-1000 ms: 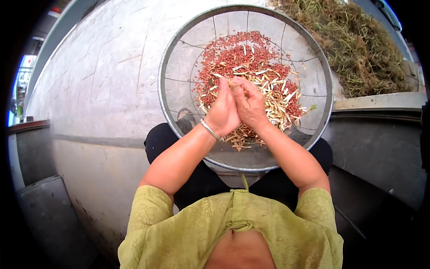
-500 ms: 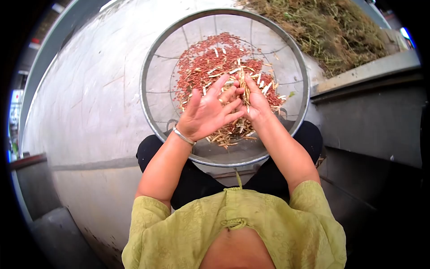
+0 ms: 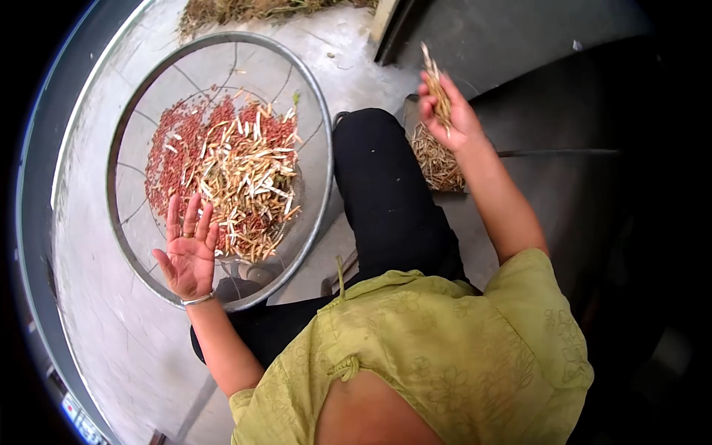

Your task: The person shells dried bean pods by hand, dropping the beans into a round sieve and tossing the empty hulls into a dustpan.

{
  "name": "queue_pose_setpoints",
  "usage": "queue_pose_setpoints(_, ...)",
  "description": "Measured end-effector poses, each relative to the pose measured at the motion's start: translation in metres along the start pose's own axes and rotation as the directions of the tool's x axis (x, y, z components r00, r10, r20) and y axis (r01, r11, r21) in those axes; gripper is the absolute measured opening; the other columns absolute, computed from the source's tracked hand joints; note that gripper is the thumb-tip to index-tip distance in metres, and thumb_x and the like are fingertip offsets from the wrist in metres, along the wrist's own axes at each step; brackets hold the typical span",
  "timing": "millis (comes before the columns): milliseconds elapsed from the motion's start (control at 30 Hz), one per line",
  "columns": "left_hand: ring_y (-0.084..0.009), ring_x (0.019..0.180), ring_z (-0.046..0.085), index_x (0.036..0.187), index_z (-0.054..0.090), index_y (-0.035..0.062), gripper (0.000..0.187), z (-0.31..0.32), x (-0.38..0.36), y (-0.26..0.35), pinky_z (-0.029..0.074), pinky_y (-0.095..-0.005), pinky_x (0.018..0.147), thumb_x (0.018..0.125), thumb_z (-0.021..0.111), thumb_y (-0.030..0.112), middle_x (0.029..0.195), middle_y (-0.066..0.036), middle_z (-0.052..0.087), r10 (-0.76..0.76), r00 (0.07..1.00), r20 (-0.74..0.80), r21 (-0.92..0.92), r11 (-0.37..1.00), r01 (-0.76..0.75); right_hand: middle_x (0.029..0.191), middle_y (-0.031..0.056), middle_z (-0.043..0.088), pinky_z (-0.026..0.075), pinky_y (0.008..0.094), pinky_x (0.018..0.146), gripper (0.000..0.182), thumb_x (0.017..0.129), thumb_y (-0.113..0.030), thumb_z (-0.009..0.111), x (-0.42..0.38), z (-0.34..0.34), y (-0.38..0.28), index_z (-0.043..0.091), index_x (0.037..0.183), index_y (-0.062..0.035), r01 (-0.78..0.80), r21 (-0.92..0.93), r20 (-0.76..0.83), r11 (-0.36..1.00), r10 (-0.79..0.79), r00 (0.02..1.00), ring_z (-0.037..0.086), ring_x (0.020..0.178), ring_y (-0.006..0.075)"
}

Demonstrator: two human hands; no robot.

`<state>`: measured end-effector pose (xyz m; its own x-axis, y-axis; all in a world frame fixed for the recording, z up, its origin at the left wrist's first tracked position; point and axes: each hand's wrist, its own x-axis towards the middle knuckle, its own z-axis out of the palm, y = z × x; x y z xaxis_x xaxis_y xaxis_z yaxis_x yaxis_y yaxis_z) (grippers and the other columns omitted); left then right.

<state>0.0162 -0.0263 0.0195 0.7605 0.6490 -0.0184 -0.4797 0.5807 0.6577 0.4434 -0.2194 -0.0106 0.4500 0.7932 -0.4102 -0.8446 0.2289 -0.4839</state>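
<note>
My right hand [image 3: 454,119] is raised off to the right, its fingers closed round a small bunch of dry bean pods [image 3: 437,87]. Below that hand is a container of dry pods [image 3: 436,157]. My left hand [image 3: 191,254] is open, palm up and fingers spread, over the near left side of a round wire-mesh sieve [image 3: 320,111]. Inside the sieve lie red beans [image 3: 172,141], mostly to the left, and a heap of pale split pods [image 3: 248,174] to the right. A bracelet [image 3: 197,300] circles my left wrist.
My dark-trousered knee [image 3: 374,144] sits between the sieve and the pod container. At the top lies a pile of dried plants [image 3: 245,10] on the pale concrete floor [image 3: 337,46]. A dark grey wall panel [image 3: 512,44] stands at the upper right.
The view has turned right. My hands, close together over the sieve before, are now apart. My right hand has carried the pods out past my knee; my left hand stays over the sieve.
</note>
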Motion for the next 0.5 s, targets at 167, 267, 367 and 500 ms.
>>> queue_pose_setpoints(167,-0.0335,0.129,0.032,0.142,0.012,0.0059,0.079,-0.016,0.007,-0.009,0.034,-0.0429,0.103,0.087,0.049,0.049,0.143,-0.020,0.023,-0.023,0.998,-0.062,0.019,1.000,0.024,0.100,0.0102,0.059,0.055,0.0349,0.069,0.043,0.091,-0.039,0.049,0.015,-0.199,-0.027,0.047,0.117,-0.0048,-0.037,-0.151,-0.390,0.988,-0.025,0.921,0.061,0.078,0.0204)
queue_pose_setpoints(267,-0.0320,0.128,0.033,0.142,0.013,0.0066,0.078,-0.021,0.011,-0.014,0.034,-0.0420,0.103,0.088,0.049,0.049,0.144,-0.019,0.024,-0.035,0.995,-0.088,0.053,0.998,0.040,0.120,0.0167,0.050,0.048,0.0513,0.084,0.061,0.089,-0.050,0.047,0.031,-0.242,-0.040,0.037,0.129,-0.0058,0.083,-0.117,-0.550,0.990,-0.134,0.824,0.053,0.106,0.0343)
queue_pose_setpoints(367,-0.0307,0.128,0.034,0.142,0.014,0.0067,0.075,-0.029,0.012,-0.015,0.034,-0.0412,0.102,0.089,0.047,0.047,0.143,-0.018,0.026,-0.030,0.996,-0.087,0.051,0.998,0.034,0.141,0.0154,0.028,0.038,0.0610,0.091,0.080,0.083,-0.058,0.050,0.031,-0.235,-0.054,0.024,0.138,-0.0062,-0.065,-0.217,-0.738,0.974,-0.120,0.665,0.030,0.127,0.0403)
queue_pose_setpoints(500,-0.0302,0.127,0.035,0.142,0.015,0.0063,0.074,-0.029,0.012,-0.014,0.034,-0.0406,0.102,0.089,0.047,0.047,0.142,-0.018,0.028,-0.019,0.995,-0.098,0.054,0.998,0.025,0.142,0.0155,0.023,0.042,0.0537,0.091,0.070,0.086,-0.046,0.053,0.026,-0.202,-0.054,0.028,0.135,-0.0039,-0.105,-0.422,-0.772,0.901,-0.296,0.563,0.031,0.127,0.0369)
